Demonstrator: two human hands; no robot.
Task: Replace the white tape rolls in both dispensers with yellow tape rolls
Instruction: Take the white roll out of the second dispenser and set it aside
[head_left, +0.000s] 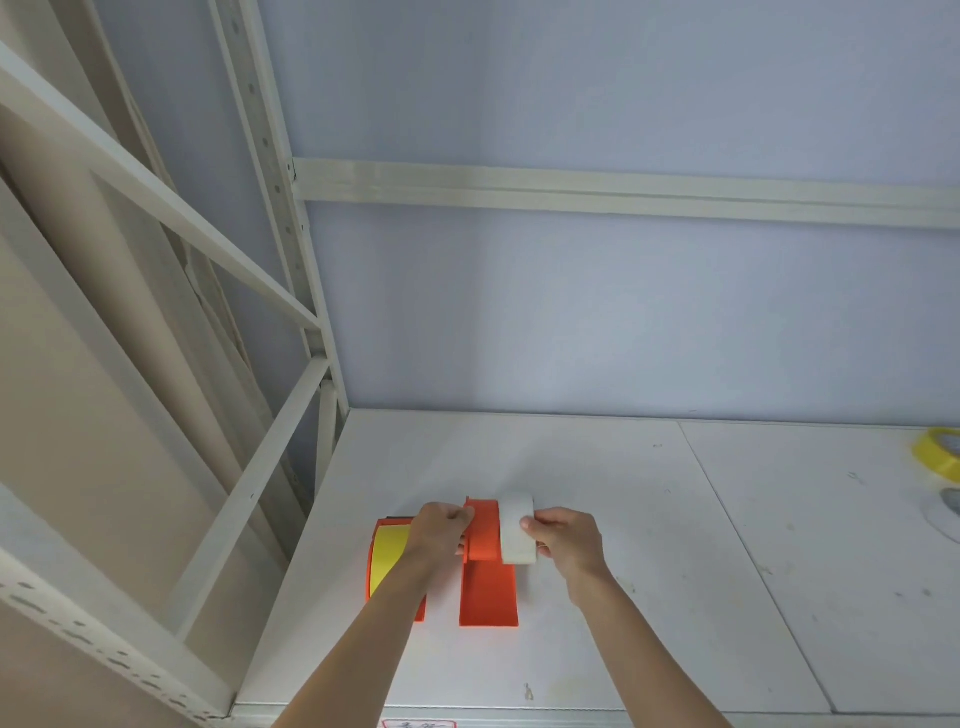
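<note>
Two orange tape dispensers stand side by side on the white shelf. The left dispenser (375, 577) carries a yellow tape roll (387, 556). My left hand (441, 535) grips the upper left side of the right dispenser (488, 571). My right hand (563, 538) pinches a white tape roll (516, 527), which sits against that dispenser's right side. Whether the white roll is still on the hub is hidden.
A loose yellow tape roll (937, 457) lies at the far right edge of the shelf (675, 571), with a grey round object (950, 501) below it. White metal rack posts (291, 260) rise at the left. A blue wall stands behind.
</note>
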